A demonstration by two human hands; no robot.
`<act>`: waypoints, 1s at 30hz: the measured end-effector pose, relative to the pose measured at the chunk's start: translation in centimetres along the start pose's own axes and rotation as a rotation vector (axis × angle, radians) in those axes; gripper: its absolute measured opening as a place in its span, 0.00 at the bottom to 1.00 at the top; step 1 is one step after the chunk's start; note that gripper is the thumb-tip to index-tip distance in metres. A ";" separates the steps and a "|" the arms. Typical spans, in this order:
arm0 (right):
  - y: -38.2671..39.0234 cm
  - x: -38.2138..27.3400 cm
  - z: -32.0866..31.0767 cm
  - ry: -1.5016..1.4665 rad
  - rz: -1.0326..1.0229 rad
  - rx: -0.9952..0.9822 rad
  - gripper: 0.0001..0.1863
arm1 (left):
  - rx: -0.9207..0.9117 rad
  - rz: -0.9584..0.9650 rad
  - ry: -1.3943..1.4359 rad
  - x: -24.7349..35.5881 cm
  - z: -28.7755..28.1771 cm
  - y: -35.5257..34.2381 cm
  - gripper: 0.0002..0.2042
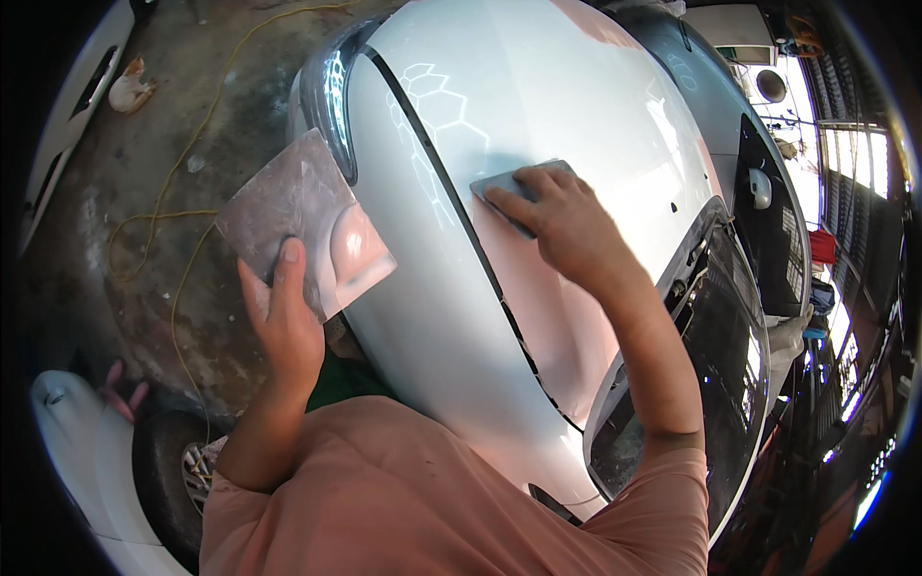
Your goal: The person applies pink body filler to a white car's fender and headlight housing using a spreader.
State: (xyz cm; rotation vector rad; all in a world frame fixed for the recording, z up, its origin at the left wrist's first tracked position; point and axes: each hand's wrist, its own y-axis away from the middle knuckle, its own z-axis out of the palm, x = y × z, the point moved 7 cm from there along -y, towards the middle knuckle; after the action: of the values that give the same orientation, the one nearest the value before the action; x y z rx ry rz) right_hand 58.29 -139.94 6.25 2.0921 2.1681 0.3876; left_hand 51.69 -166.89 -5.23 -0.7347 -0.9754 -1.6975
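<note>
My left hand grips a flat square mixing board, its thumb on top. A smooth mound of pink filler paste lies on the board's right part, and thin dried smears cover the rest. On the white car hood, my right hand is closed on a thin grey spreader, whose flat face rests near the hood's edge. Pink filler coats the hood below the spreader, down toward the windshield. The white fender runs alongside, parted from the hood by a dark gap.
A headlight sits at the fender's front. A yellow cable winds over the concrete floor, where a cat lies at the far left. Another car's wheel is at the lower left. A dark car stands beyond the hood.
</note>
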 end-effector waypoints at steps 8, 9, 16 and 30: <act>1.7 0.1 -1.8 0.025 -0.037 -0.049 0.30 | 0.023 -0.066 0.032 0.0 0.1 -0.1 0.29; 1.2 0.3 -1.7 0.028 -0.023 -0.027 0.29 | 0.016 -0.071 0.027 -0.1 0.3 -0.1 0.29; 0.8 0.1 -0.2 0.080 -0.012 -0.068 0.29 | -0.034 -0.043 -0.046 -0.7 0.3 -0.3 0.30; -1.0 0.6 -0.6 0.081 -0.046 -0.099 0.35 | -0.037 -0.061 -0.044 -0.2 0.7 0.2 0.28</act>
State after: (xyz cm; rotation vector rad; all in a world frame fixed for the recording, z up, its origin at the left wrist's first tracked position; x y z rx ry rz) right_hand 57.17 -139.46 6.69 2.0046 2.1871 0.5725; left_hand 51.93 -166.20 -4.96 -0.7769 -1.0081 -1.7632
